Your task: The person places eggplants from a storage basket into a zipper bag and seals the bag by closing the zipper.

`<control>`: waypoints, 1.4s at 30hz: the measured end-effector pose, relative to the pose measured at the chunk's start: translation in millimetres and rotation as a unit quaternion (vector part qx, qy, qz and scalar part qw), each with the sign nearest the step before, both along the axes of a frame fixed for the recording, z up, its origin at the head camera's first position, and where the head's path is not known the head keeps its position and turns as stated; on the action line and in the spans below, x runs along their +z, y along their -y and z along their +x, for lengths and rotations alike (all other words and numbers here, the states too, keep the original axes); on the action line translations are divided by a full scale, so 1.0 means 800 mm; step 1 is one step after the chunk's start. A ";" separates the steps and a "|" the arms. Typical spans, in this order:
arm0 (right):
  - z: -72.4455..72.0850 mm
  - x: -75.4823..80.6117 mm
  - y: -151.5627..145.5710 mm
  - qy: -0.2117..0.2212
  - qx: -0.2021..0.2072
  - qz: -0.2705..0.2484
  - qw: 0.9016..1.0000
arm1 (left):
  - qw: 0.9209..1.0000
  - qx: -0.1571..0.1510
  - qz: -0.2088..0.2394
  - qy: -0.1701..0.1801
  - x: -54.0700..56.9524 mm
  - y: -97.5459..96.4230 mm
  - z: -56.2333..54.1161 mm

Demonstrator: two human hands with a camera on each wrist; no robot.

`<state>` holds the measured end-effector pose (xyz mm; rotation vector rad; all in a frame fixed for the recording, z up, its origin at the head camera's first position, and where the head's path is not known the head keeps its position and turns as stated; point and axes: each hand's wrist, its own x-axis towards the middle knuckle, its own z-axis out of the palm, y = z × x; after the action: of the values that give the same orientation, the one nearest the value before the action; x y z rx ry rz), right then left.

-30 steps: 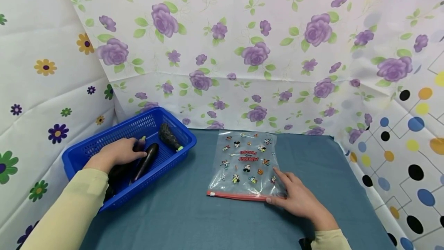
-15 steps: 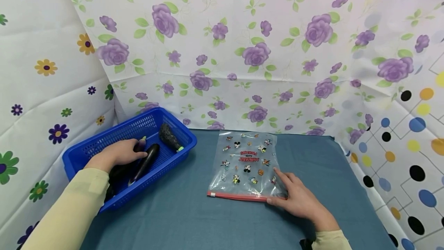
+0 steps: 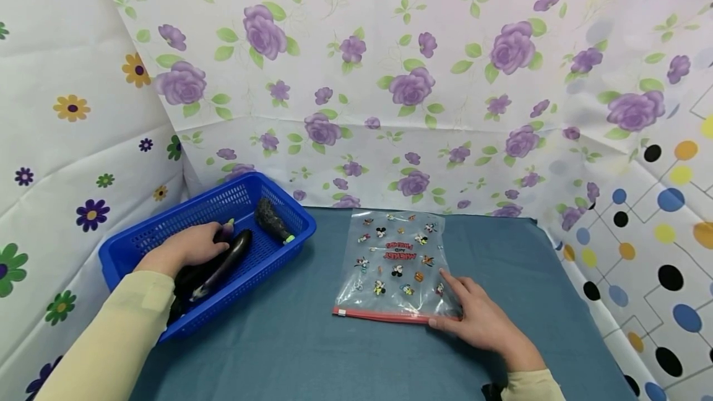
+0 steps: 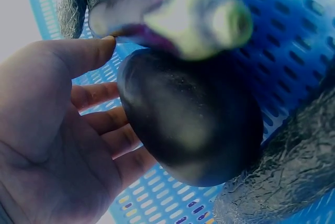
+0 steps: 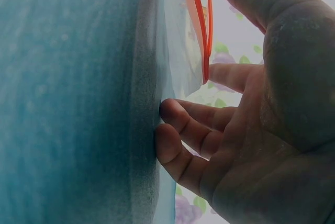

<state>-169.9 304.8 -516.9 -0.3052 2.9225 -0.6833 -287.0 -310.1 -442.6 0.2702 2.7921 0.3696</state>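
Note:
My left hand (image 3: pixel 186 249) is in the blue basket (image 3: pixel 292 200), its fingers curled round a dark eggplant (image 4: pixel 188 119). Only that eggplant's purple tip shows past the fingers in the head view. The left thumb touches a second eggplant (image 3: pixel 231 258), whose pale green stem end faces the wrist in the left wrist view. On the blue-green cloth, my right hand (image 3: pixel 481 320) rests at the near right corner of a clear zip bag (image 3: pixel 398 271) with cartoon prints. Its thumb lies at the red zip (image 3: pixel 384 315); the index finger touches the bag's right edge. Other fingertips meet the cloth.
A dark wrinkled vegetable (image 3: pixel 272 218) with a light green tip lies at the basket's right end. Another wrinkled dark one (image 4: pixel 277 182) lies at the lower right of the left wrist view. Patterned sheets (image 3: pixel 362 110) stand behind and at both sides.
The second eggplant has slid and turned a little, its pale end now nearer and further left. The left thumb has drawn in slightly. My right hand and the bag stay put.

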 end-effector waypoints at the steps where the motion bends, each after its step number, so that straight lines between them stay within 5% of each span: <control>1: 0.000 0.000 0.000 0.001 0.000 0.000 1.000 | 1.000 -0.002 -0.001 -0.001 -0.001 0.001 0.000; 42: 0.001 -0.001 0.000 0.003 0.001 0.006 1.000 | 1.000 0.005 0.021 0.014 0.003 0.002 0.004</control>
<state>-169.0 305.1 -517.3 -0.3045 2.9198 -0.6653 -284.1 -311.5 -440.3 0.2595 2.7626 0.4302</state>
